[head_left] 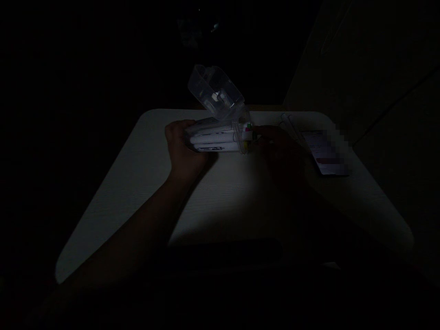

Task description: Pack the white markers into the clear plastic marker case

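A clear plastic marker case (220,120) lies on its side above the white table, its hinged lid (216,91) swung up and back. Several white markers (216,137) fill it, their coloured cap ends at the right-hand mouth. My left hand (182,146) is wrapped round the closed end of the case. At the mouth, my right hand (278,142) has its fingertips pinched at a dark-capped marker (255,135). Deep shadow covers most of that hand, so the grip shows only in part.
To the right on the white table (137,183) lies a flat dark rectangular item with a pale printed face (325,153), partly pixelated. Slim white sticks, apparently markers (287,120), lie near the far right edge. A thin cable (395,103) runs beyond the table.
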Action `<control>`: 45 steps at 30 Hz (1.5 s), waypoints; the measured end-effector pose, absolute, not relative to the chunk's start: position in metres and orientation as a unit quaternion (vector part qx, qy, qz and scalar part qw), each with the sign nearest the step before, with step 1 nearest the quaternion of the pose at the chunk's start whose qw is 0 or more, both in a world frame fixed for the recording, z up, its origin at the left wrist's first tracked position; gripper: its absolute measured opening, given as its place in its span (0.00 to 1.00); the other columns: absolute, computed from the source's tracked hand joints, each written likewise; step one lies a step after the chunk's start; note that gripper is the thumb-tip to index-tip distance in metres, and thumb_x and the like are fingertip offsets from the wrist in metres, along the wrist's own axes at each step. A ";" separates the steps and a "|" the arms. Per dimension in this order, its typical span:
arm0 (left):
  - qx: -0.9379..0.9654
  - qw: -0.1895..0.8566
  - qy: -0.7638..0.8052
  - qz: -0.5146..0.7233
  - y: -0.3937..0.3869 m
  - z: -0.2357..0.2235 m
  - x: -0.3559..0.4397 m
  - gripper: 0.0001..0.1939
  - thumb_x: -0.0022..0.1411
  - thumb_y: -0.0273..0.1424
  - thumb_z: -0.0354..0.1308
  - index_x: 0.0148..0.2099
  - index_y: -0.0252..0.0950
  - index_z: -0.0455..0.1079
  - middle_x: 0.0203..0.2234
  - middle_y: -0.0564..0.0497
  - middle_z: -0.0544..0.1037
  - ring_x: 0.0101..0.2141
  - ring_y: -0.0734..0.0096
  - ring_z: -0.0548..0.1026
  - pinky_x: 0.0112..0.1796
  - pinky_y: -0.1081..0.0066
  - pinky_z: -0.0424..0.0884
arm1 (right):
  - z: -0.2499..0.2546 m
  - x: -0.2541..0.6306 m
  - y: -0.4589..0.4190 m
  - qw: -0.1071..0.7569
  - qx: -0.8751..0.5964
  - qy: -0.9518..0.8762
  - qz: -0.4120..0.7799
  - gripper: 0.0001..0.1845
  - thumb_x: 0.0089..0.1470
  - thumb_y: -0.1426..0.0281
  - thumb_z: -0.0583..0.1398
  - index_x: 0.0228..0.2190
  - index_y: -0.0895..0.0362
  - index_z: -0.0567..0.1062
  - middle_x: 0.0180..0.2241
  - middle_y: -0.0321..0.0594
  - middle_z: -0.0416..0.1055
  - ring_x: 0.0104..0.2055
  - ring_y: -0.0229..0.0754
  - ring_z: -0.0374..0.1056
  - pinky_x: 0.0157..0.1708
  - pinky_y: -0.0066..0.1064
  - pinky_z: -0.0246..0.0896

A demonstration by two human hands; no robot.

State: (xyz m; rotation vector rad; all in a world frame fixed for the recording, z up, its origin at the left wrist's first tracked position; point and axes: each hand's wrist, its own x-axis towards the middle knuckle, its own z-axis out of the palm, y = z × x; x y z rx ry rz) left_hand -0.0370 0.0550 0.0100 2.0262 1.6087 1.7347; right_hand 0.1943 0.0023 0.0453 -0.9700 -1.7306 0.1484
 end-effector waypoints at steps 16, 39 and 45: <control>0.648 0.050 0.514 0.560 0.056 0.010 -0.037 0.29 0.44 0.33 0.73 0.48 0.42 0.64 0.50 0.43 0.68 0.57 0.46 0.69 0.57 0.44 0.67 | 0.041 0.198 0.003 0.493 -0.395 -0.774 0.043 0.19 0.64 0.60 0.56 0.53 0.46 0.77 0.54 0.42 0.76 0.56 0.47 0.72 0.55 0.44 0.72; 0.656 0.010 0.509 0.557 0.059 0.006 -0.038 0.37 0.38 0.21 0.72 0.52 0.34 0.65 0.49 0.43 0.67 0.52 0.55 0.69 0.54 0.56 0.68 | 0.040 0.198 0.002 0.399 -0.388 -0.831 0.003 0.28 0.66 0.60 0.48 0.65 0.51 0.66 0.64 0.47 0.65 0.68 0.51 0.58 0.68 0.52 0.54; 0.652 -0.003 0.506 0.565 0.060 0.004 -0.038 0.36 0.39 0.22 0.72 0.52 0.34 0.65 0.49 0.43 0.67 0.52 0.55 0.70 0.53 0.57 0.70 | 0.044 0.196 0.000 0.366 -0.415 -0.833 0.015 0.30 0.65 0.63 0.48 0.66 0.50 0.64 0.66 0.44 0.62 0.70 0.51 0.55 0.69 0.52 0.53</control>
